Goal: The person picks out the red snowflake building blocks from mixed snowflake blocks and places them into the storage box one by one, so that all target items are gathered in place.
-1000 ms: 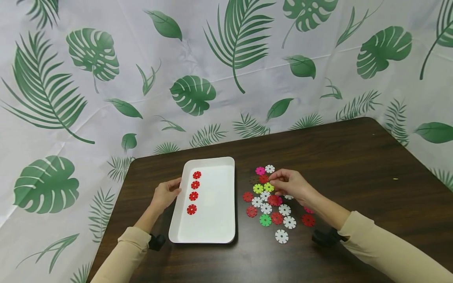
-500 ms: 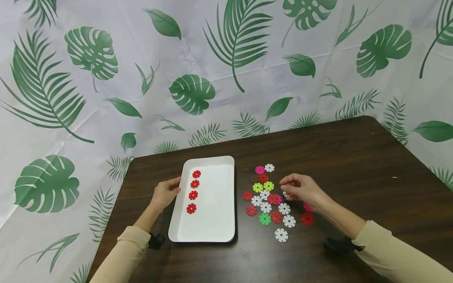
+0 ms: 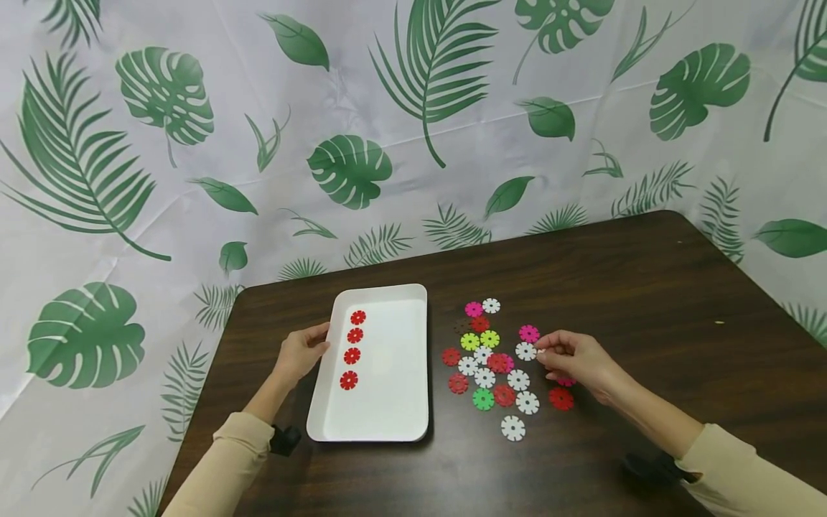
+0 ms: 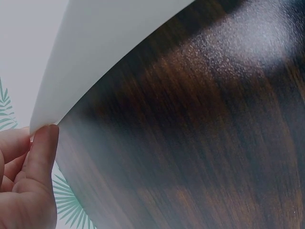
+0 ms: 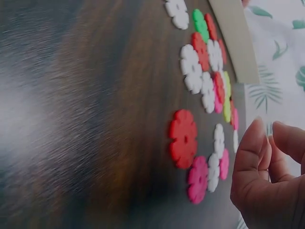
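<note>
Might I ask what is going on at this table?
A person's left hand grips the edge of a white tray, where four red discs lie in a line near its left side. The right hand hovers beside a white disc among the loose, mixed-colour discs on the table, with none showing in its grasp.

Left grip (image 3: 301, 355) pinched, right grip (image 3: 579, 361) loose.
</note>
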The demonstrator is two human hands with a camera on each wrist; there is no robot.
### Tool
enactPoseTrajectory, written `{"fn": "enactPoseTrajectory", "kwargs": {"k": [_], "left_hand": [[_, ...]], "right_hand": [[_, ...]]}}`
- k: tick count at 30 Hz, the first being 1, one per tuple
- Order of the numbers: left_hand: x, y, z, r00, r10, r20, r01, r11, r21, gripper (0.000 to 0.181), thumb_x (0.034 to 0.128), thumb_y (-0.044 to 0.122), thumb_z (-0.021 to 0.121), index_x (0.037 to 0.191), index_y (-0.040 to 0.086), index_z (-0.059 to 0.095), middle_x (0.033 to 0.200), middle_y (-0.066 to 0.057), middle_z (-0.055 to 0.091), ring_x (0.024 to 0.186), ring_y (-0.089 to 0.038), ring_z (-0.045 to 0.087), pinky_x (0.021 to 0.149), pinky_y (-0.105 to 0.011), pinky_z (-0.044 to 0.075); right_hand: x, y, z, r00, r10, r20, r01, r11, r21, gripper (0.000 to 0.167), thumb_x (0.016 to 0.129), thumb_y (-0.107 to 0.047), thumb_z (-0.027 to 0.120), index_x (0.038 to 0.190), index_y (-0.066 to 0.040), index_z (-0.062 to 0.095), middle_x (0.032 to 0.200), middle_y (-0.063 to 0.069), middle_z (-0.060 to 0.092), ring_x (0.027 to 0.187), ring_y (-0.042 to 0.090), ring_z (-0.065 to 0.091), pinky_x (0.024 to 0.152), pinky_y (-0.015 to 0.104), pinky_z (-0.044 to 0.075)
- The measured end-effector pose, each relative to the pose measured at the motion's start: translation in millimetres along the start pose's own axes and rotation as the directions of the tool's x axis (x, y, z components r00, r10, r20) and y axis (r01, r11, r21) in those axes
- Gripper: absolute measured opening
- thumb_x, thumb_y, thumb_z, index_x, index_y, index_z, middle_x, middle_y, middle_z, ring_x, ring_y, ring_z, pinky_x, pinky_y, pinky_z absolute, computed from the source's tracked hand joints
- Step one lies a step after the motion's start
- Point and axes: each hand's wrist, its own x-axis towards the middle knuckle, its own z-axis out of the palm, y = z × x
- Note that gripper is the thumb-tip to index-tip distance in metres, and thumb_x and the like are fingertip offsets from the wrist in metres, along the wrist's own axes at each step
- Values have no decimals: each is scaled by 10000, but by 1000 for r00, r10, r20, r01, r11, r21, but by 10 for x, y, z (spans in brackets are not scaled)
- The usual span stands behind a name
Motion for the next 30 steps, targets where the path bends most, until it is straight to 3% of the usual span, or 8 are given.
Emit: {"fn": "enactPoseTrajectory", "kwargs": {"k": [15,22,30], "left_hand": [[17,-3,12,1000,-13,9,13,1000,-2,412,908,32,580,1313,-18,524,1261,-232,575,1047,-337,599,873,-408,524],[19,-5,19,1000,-16,11,16,1000,-7,413,912,34,576,1319,-14,519,1262,-233,574,1048,-336,600,881,-413,518],[2,7,-2,1000,-14,9,14,1000,-4,415,912,31,572,1320,-23,514,1268,-238,567,1070,-349,587,892,-422,510]], "right_hand": [[-226,198,-148,1000,-3,7,3,999,-47,401,870,-124,665,1158,120,530,932,99,643,804,138,623,700,271,568],[-303,256,-161,1000,19,-3,-19,995,-93,364,860,-142,680,1127,81,574,943,101,658,798,139,625,688,262,561],[-351,335,-124,993,-114,3,112,970,-216,310,824,-120,711,1075,41,626,933,100,661,744,81,586,634,215,520]]}}
